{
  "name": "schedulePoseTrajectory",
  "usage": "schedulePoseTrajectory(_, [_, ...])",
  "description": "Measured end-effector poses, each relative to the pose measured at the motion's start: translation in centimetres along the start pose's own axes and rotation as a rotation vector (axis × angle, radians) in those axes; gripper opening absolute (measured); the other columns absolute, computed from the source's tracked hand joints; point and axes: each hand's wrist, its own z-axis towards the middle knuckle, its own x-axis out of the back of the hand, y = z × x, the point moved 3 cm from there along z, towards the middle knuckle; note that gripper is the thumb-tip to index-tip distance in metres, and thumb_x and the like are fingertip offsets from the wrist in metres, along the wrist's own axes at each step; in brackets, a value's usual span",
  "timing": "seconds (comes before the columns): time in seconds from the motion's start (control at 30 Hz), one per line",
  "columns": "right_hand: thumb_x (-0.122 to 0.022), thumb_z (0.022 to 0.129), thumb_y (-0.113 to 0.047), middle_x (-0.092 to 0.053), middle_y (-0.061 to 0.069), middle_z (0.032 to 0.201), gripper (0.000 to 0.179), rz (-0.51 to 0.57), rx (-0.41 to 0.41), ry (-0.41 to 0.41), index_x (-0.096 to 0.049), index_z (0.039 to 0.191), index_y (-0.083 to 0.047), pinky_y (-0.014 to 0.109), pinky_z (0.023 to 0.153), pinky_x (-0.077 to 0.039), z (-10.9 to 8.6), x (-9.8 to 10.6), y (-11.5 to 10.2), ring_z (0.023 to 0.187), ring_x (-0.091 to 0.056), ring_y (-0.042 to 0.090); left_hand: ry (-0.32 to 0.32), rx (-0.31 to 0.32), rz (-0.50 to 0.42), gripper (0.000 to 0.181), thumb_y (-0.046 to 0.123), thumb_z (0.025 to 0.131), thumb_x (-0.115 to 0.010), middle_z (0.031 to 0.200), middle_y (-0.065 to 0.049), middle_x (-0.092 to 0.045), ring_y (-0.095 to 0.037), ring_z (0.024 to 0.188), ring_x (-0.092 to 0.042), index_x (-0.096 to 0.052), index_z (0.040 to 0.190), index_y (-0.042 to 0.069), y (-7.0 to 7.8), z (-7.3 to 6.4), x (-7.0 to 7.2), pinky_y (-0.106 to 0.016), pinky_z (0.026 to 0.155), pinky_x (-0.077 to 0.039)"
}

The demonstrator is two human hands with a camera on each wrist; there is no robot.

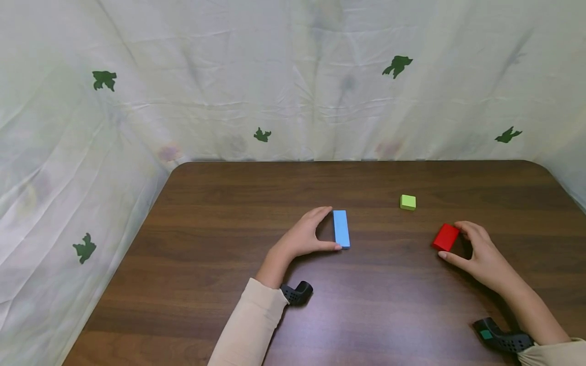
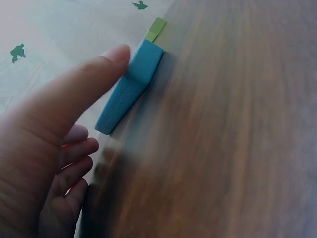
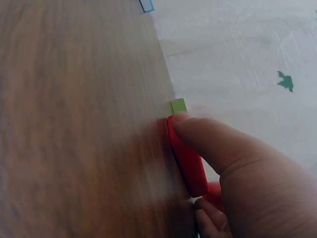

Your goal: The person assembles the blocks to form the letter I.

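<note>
A long blue block [image 1: 341, 229] lies on the wooden table. My left hand [image 1: 299, 236] spans its left side: the thumb tip lies at its near end, the fingertips close to its far left corner. In the left wrist view the thumb [image 2: 94, 74] overlaps the block, with curved fingers by its left end. Farther right, my right hand [image 1: 480, 254] holds a red block [image 1: 445, 237] between thumb and fingers, low at the tabletop. The right wrist view shows the right thumb [image 3: 213, 139] across the red block, which partly hides the fingers.
A small light-green block [image 1: 408, 202] stands farther back, between the two hands and nearer the red block. Behind the brown table [image 1: 206, 203] hangs a pale cloth [image 1: 206, 76] with dark-green leaf-like shapes. The cloth also runs along the left side.
</note>
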Motion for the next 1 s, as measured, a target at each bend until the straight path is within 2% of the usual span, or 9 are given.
schedulePoseTrajectory(0.2, [-0.073, 0.076, -0.019, -0.028, 0.032, 0.126, 0.069, -0.008, 0.007, 0.029, -0.034, 0.123, 0.012, 0.061, 0.080, -0.030, -0.1, 0.1, -0.1, 0.110, -0.027, 0.047, -0.011, 0.000, 0.004, 0.087, 0.052, 0.073, -0.067, 0.141, -0.004, -0.033, -0.017, 0.129, -0.026, -0.032, 0.140, 0.010, 0.0, 0.0, 0.0, -0.034, 0.102, -0.025])
schedulePoseTrajectory(0.6, [-0.073, 0.076, -0.022, -0.035, 0.027, 0.116, 0.069, -0.008, -0.025, 0.054, -0.035, 0.126, 0.007, 0.054, 0.074, -0.037, 0.0, 0.2, -0.5, 0.099, -0.042, 0.044, -0.015, -0.014, 0.014, 0.084, 0.052, 0.074, -0.066, 0.140, -0.002, -0.034, -0.017, 0.129, -0.026, -0.033, 0.140, 0.012, -0.1, 0.0, -0.2, -0.034, 0.102, -0.025])
schedulePoseTrajectory(0.67, [-0.074, 0.075, -0.022, -0.036, 0.026, 0.115, 0.069, -0.011, -0.020, 0.058, -0.035, 0.126, 0.006, 0.046, 0.074, -0.040, 0.1, 0.2, -0.7, 0.098, -0.044, 0.043, -0.016, -0.013, 0.013, 0.084, 0.052, 0.074, -0.066, 0.140, -0.002, -0.034, -0.017, 0.129, -0.026, -0.033, 0.140, 0.012, -0.1, 0.0, -0.2, -0.035, 0.102, -0.025])
schedulePoseTrajectory(0.73, [-0.075, 0.074, -0.021, -0.037, 0.024, 0.114, 0.069, -0.011, -0.005, 0.068, -0.036, 0.125, 0.006, 0.032, 0.075, -0.041, 0.1, 0.2, -0.9, 0.096, -0.046, 0.042, -0.015, -0.012, 0.015, 0.084, 0.052, 0.074, -0.066, 0.140, -0.002, -0.034, -0.017, 0.129, -0.026, -0.033, 0.140, 0.012, -0.2, 0.0, -0.1, -0.035, 0.102, -0.025])
schedulePoseTrajectory(0.87, [-0.076, 0.072, -0.018, -0.038, 0.023, 0.114, 0.070, 0.013, 0.042, 0.084, -0.038, 0.124, 0.007, 0.006, 0.072, -0.032, 0.3, 0.1, -1.7, 0.095, -0.046, 0.040, -0.014, -0.013, 0.017, 0.083, 0.052, 0.074, -0.066, 0.139, -0.002, -0.035, -0.017, 0.129, -0.027, -0.034, 0.139, 0.012, -0.2, 0.0, -0.1, -0.035, 0.102, -0.025])
schedulePoseTrajectory(1.0, [-0.078, 0.071, -0.017, -0.038, 0.023, 0.115, 0.071, 0.020, 0.070, 0.095, -0.038, 0.125, 0.007, 0.000, 0.073, -0.027, 0.4, 0.0, -2.4, 0.097, -0.045, 0.039, -0.015, -0.009, 0.015, 0.083, 0.052, 0.074, -0.066, 0.139, -0.002, -0.034, -0.018, 0.129, -0.027, -0.034, 0.139, 0.013, -0.2, 0.0, -0.1, -0.035, 0.102, -0.025])
